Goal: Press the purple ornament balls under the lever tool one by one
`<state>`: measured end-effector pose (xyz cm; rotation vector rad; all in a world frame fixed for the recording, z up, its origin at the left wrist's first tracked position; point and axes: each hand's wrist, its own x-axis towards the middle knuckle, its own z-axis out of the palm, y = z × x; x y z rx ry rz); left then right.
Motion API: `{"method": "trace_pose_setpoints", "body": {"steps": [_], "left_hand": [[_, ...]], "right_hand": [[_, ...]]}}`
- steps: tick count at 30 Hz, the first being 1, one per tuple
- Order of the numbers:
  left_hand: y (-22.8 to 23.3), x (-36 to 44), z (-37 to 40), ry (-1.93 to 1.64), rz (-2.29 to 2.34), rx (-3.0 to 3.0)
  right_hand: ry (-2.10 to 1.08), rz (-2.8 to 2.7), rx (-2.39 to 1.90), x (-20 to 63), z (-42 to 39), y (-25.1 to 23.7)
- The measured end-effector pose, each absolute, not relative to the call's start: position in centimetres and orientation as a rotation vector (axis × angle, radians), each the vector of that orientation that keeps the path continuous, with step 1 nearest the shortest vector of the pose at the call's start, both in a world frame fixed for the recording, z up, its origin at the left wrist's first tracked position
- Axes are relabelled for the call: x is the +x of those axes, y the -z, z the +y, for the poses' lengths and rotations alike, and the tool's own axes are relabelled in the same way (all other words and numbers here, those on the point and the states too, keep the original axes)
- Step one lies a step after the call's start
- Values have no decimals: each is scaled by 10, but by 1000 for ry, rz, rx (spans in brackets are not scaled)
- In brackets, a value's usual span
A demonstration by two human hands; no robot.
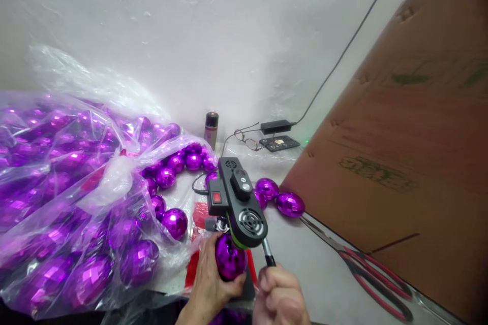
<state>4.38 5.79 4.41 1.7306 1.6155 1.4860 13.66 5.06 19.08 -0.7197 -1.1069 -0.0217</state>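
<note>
A small black bench machine (247,223) with a red switch, round vents and a thin cable stands in front of me. My left hand (213,279) is closed around a shiny purple faceted ball (231,258), held against the front underside of the machine. The ball's top is partly hidden by the black housing. At the machine's right side, my right hand (282,294) grips a lever (269,254) with a metal shaft and black end. Two more purple balls (290,204) lie just behind and right of the machine, with another partly hidden beside it.
Clear plastic bags (114,183) full of purple balls fill the left. Behind stand a black-capped bottle (211,131), glasses (246,139), a power adapter (276,126) and a phone (279,143). Large red-and-black scissors (366,269) lie along a leaning cardboard box (412,137).
</note>
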Motion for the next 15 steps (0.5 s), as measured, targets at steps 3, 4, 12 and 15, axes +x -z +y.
{"method": "trace_pose_setpoints", "body": {"steps": [3, 4, 12, 15], "left_hand": [[-41, 39, 59, -1439, 1574, 1756], [-41, 36, 60, -1407, 1554, 1770], [-40, 15, 43, -1313, 1450, 1758], [-25, 13, 3, -1480, 1416, 1880]], "right_hand": [[16, -1134, -707, 142, 51, -201], [-5, -1136, -711, 144, 51, -208], [-191, -1163, -789, 150, 51, -269], [-166, -1148, -777, 150, 50, -265]]}}
